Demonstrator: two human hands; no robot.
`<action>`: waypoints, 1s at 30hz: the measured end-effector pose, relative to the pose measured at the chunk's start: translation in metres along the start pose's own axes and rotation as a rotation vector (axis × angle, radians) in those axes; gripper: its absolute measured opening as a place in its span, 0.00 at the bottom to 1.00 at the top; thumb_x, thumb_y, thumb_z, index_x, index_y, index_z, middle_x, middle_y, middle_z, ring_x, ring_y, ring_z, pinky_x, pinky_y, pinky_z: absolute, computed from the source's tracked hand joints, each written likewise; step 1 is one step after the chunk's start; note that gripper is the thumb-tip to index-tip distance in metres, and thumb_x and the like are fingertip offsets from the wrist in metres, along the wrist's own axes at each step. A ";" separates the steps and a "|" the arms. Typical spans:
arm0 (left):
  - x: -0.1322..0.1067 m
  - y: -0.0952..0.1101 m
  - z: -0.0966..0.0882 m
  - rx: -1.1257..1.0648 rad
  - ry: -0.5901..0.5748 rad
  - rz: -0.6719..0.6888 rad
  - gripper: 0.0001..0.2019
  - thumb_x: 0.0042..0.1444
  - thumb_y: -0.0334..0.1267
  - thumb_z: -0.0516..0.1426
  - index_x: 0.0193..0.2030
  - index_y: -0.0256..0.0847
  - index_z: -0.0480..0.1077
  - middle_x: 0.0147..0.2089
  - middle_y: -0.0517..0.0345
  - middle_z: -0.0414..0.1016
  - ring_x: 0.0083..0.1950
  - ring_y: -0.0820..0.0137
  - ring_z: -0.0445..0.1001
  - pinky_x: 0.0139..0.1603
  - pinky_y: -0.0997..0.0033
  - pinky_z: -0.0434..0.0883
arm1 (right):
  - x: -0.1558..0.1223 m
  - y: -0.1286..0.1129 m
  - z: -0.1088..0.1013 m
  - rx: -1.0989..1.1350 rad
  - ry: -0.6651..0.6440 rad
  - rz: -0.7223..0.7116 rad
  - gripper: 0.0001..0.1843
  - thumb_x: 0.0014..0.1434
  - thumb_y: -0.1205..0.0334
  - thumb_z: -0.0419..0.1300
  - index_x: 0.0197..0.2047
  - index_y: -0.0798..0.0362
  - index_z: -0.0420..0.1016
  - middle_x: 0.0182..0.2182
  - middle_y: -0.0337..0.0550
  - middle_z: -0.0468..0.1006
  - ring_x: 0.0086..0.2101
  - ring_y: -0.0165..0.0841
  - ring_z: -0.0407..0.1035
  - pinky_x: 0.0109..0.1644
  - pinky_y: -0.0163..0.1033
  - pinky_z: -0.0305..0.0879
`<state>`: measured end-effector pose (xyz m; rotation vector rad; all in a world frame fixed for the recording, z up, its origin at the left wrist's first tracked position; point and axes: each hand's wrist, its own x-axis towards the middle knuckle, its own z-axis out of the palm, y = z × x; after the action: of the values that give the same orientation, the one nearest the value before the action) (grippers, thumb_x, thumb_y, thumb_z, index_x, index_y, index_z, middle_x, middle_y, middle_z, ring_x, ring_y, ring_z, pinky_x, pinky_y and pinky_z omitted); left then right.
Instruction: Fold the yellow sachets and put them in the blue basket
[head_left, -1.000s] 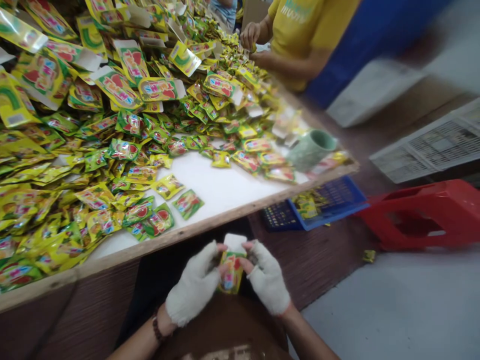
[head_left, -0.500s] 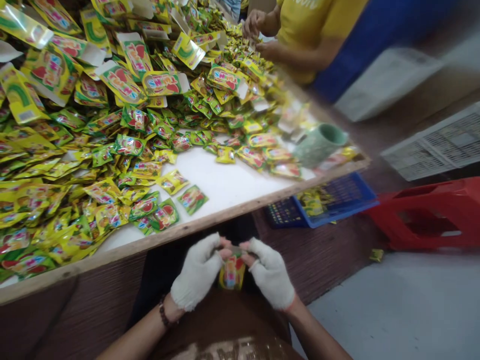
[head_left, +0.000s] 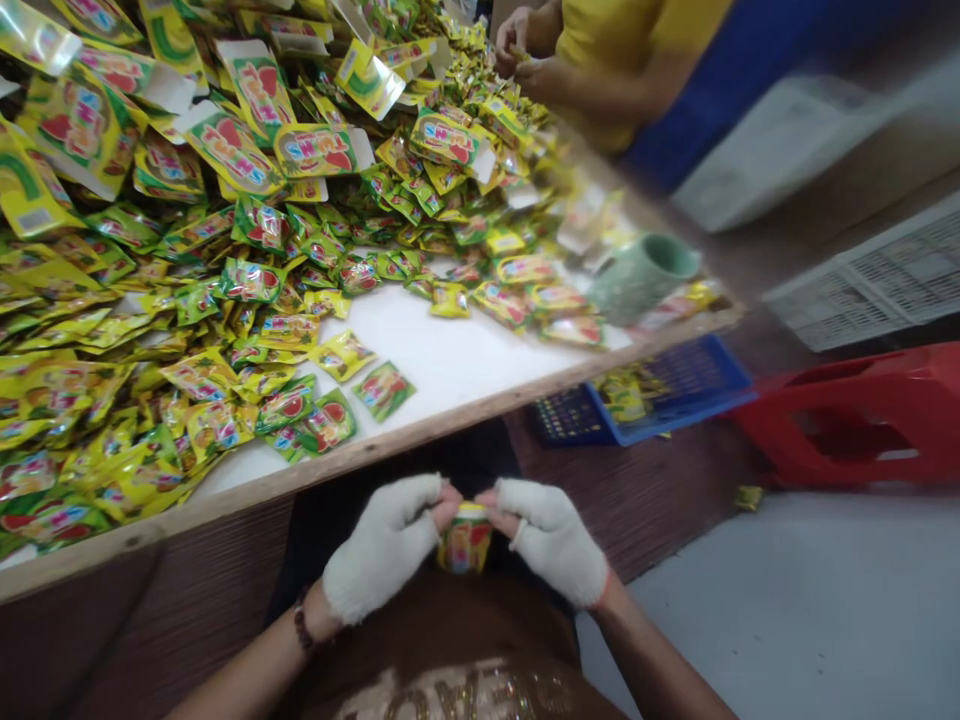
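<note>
A small yellow and green candy box [head_left: 465,543] hangs over my lap, just off the table's front edge. My left hand [head_left: 390,540], in a white fingerless glove, pinches its upper left corner. At the upper right corner, my right hand [head_left: 551,535], gloved the same way, grips it between thumb and fingers. The box's top edge shows pale yellow between the fingertips. Ahead on the table lie loose candy sachets [head_left: 327,420] in green and yellow. Behind them is a large heap of sachets and printed flat-looking boxes [head_left: 315,150].
The table's wooden edge [head_left: 450,410] runs across in front of me. A green cup [head_left: 645,278] stands near its right corner. Below are a blue basket [head_left: 675,395] with sachets and a red stool [head_left: 855,410]. A co-worker in yellow [head_left: 607,60] handles something small at the far side.
Both hands have drawn slightly apart at the wrists, still on the box. Its top edge now shows flat and pale between the fingertips. The view has shifted slightly.
</note>
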<state>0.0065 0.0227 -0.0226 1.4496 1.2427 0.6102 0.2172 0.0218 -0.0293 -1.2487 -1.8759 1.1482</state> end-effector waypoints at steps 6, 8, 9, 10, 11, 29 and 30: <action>-0.007 -0.020 0.005 0.284 0.043 0.375 0.12 0.59 0.31 0.52 0.42 0.43 0.77 0.40 0.52 0.79 0.41 0.68 0.78 0.44 0.71 0.75 | -0.012 0.011 0.011 -0.233 -0.071 -0.266 0.13 0.62 0.64 0.56 0.48 0.54 0.76 0.38 0.52 0.80 0.39 0.38 0.75 0.43 0.40 0.73; -0.003 -0.016 0.006 0.386 0.019 0.362 0.14 0.58 0.32 0.52 0.45 0.45 0.77 0.46 0.50 0.79 0.46 0.65 0.78 0.48 0.68 0.75 | -0.009 0.007 0.009 -0.259 -0.055 -0.162 0.10 0.62 0.65 0.55 0.43 0.52 0.77 0.32 0.46 0.78 0.34 0.35 0.73 0.38 0.37 0.72; 0.000 -0.012 0.006 0.430 0.017 0.363 0.15 0.58 0.32 0.53 0.48 0.45 0.76 0.50 0.50 0.78 0.49 0.64 0.77 0.51 0.67 0.75 | -0.007 0.005 0.003 -0.267 -0.033 -0.119 0.09 0.62 0.66 0.55 0.40 0.51 0.77 0.30 0.44 0.77 0.32 0.33 0.72 0.37 0.35 0.71; 0.002 -0.006 0.006 0.460 0.023 0.382 0.16 0.58 0.34 0.53 0.51 0.46 0.75 0.53 0.50 0.77 0.52 0.62 0.76 0.53 0.66 0.74 | -0.005 0.004 -0.007 -0.278 -0.005 -0.094 0.09 0.62 0.66 0.54 0.39 0.51 0.77 0.29 0.42 0.76 0.31 0.32 0.72 0.36 0.35 0.70; 0.004 0.000 0.005 0.476 0.037 0.417 0.17 0.59 0.35 0.54 0.54 0.46 0.73 0.55 0.50 0.75 0.55 0.62 0.75 0.55 0.66 0.73 | -0.004 0.003 -0.020 -0.307 0.029 -0.083 0.09 0.62 0.66 0.54 0.39 0.50 0.77 0.29 0.41 0.75 0.30 0.32 0.71 0.35 0.34 0.70; 0.008 -0.001 0.024 0.195 0.308 0.292 0.11 0.55 0.41 0.60 0.44 0.53 0.78 0.49 0.55 0.79 0.50 0.62 0.77 0.54 0.65 0.74 | 0.173 -0.016 -0.107 -1.044 0.255 0.032 0.22 0.49 0.69 0.58 0.49 0.58 0.72 0.44 0.57 0.75 0.46 0.46 0.66 0.47 0.45 0.63; 0.008 -0.001 0.023 0.152 0.289 0.225 0.11 0.54 0.44 0.60 0.44 0.53 0.78 0.49 0.54 0.79 0.51 0.60 0.76 0.55 0.63 0.73 | 0.181 -0.017 -0.109 -1.050 0.218 0.044 0.20 0.49 0.69 0.58 0.47 0.58 0.73 0.42 0.57 0.76 0.43 0.46 0.68 0.45 0.45 0.63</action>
<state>0.0287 0.0212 -0.0322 1.6860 1.3826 0.9192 0.2330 0.2219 0.0381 -1.8311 -2.3313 -0.0716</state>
